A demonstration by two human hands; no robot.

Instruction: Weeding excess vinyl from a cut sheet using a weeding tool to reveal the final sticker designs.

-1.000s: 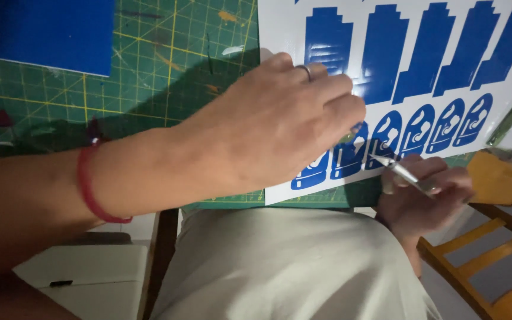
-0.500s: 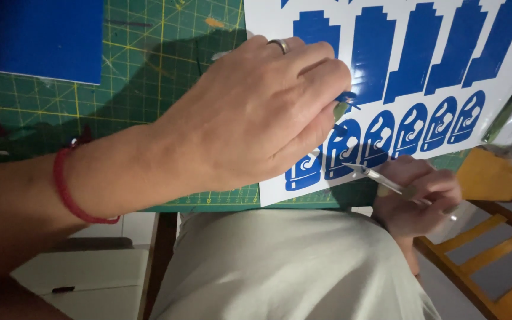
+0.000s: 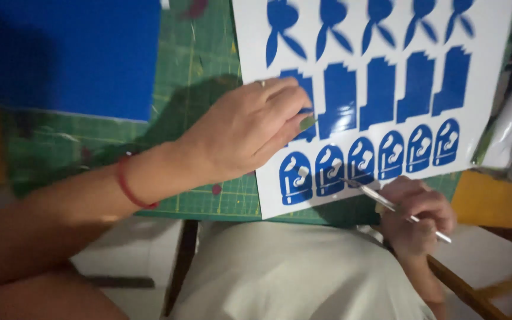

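Left hand (image 3: 250, 133) lies flat with loose fingers on the white sheet (image 3: 493, 106) of blue decals at the green mat's (image 3: 202, 65) near edge. Your right hand (image 3: 416, 219) pinches what looks like a thin metal pick (image 3: 386, 204). Thin and floppy; pin it near the cut.

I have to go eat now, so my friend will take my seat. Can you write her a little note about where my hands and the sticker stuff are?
Left hand: pressed flat on the white sticker sheet, fingertips on a blue cut shape, holding nothing.
Right hand: grips a thin metal pick; its tip is at the bottom row of small blue domed stickers.
The sheet lies on the green cutting mat; a plain blue sheet lies to its left.
Done: shapes stand free of background.
Left: cannot tell which small pieces remain.
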